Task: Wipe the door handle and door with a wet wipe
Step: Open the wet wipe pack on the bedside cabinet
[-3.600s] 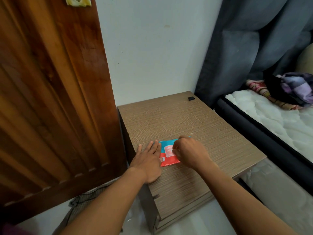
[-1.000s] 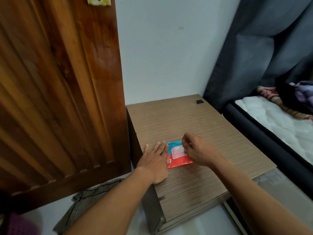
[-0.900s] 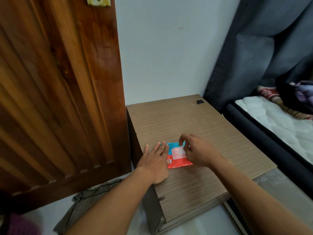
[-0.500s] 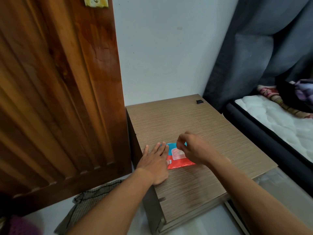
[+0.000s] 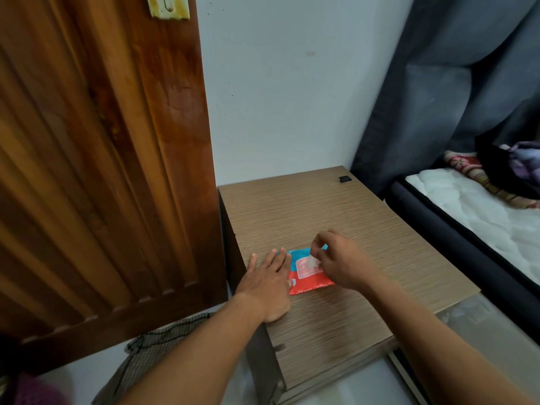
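Observation:
A red and teal wet wipe pack [image 5: 306, 277] lies flat on the wood-grain bedside cabinet [image 5: 321, 206]. My left hand [image 5: 266, 285] lies flat, fingers stretched out, with its fingertips pressing on the pack's left edge. My right hand [image 5: 342, 264] hovers over the pack's right half, thumb and forefinger pinched at the whitish flap on top. The brown wooden door [image 5: 102, 171] fills the left side, with a yellowish plate [image 5: 168, 5] at its top edge. No door handle is in view.
A small black object [image 5: 344, 178] sits at the cabinet's back right corner. A bed with a white mattress [image 5: 482, 217] and a dark curtain [image 5: 453, 83] are to the right. A checked cloth [image 5: 152, 355] lies on the floor below the door.
My right hand's pinched fingers have shifted from the pack's right edge up onto its flap. My left hand has stayed flat on the pack's left edge.

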